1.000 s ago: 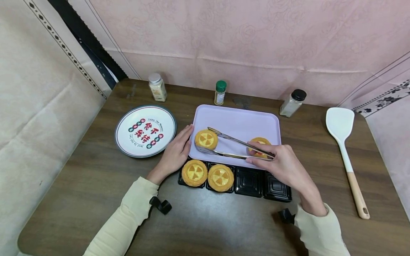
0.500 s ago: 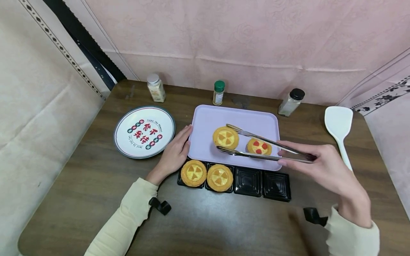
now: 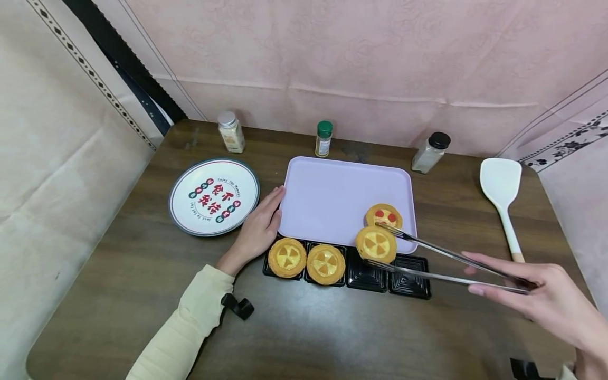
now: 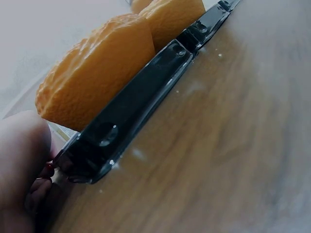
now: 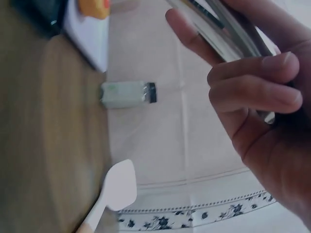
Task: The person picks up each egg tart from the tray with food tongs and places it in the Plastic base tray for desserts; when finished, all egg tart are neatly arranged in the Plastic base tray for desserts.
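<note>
My right hand (image 3: 481, 274) pinches the handles of metal tongs (image 3: 446, 265), seen also in the right wrist view as tongs (image 5: 228, 29) in curled fingers (image 5: 252, 73). The tongs clamp a yellow-topped tart (image 3: 376, 244) held just above the third cell of a black moulded tray (image 3: 408, 283). Two more yellow tarts (image 3: 287, 257) (image 3: 325, 263) fill its left cells; the left wrist view shows them close up (image 4: 97, 73). A red-topped tart (image 3: 383, 216) lies on the lilac tray (image 3: 332, 190). My left hand (image 3: 266, 219) rests flat against that tray's left edge.
A printed round plate (image 3: 214, 195) sits to the left. Three spice jars (image 3: 231, 130) (image 3: 324, 138) (image 3: 431, 152) stand along the back of the wooden table. A white spatula (image 3: 501, 195) with a wooden handle lies at the right. Pink cloth walls close in behind and beside.
My right hand has drawn back to the right and nearer, carrying the yellow tart in the tongs from the lilac tray's left part to above the black tray. The left hand has stayed put.
</note>
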A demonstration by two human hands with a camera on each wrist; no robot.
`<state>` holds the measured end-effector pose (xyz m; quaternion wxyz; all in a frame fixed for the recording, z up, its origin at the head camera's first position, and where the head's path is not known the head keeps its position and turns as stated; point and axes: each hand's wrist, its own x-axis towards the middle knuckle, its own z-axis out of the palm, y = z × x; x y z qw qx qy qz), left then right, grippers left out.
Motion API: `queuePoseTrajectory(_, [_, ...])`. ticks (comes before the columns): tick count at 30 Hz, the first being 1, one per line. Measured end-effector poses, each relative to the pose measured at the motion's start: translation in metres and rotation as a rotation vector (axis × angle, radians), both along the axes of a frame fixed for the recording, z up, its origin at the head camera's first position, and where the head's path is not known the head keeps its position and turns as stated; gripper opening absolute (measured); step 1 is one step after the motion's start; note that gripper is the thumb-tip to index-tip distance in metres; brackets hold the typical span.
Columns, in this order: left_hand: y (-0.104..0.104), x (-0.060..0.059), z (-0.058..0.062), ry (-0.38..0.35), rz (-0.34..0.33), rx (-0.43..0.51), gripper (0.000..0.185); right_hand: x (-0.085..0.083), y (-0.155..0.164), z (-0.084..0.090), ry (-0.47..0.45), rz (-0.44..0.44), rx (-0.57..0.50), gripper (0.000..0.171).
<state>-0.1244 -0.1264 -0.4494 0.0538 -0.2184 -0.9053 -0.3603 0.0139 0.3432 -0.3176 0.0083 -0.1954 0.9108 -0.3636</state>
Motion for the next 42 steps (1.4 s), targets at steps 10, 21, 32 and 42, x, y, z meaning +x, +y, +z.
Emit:
queuePoseTrajectory(10, [0.000,-0.001,-0.002,-0.007,0.004,0.002,0.050,0.012,0.008,-0.025,-0.059,0.053,-0.047,0.058])
queuePoseTrajectory(21, [-0.001,0.000,0.000,-0.003,0.004,-0.004,0.050,0.011,0.008,-0.034,-0.057,0.077,-0.093,0.058])
queuePoseTrajectory(32, [0.000,-0.001,0.000,-0.006,0.006,-0.003,0.051,0.012,0.005,-0.030,-0.078,0.025,-0.031,0.060])
queuePoseTrajectory(42, [0.000,-0.001,-0.001,-0.008,0.001,-0.003,0.050,0.011,-0.007,-0.019,-0.074,-0.246,-0.089,0.061])
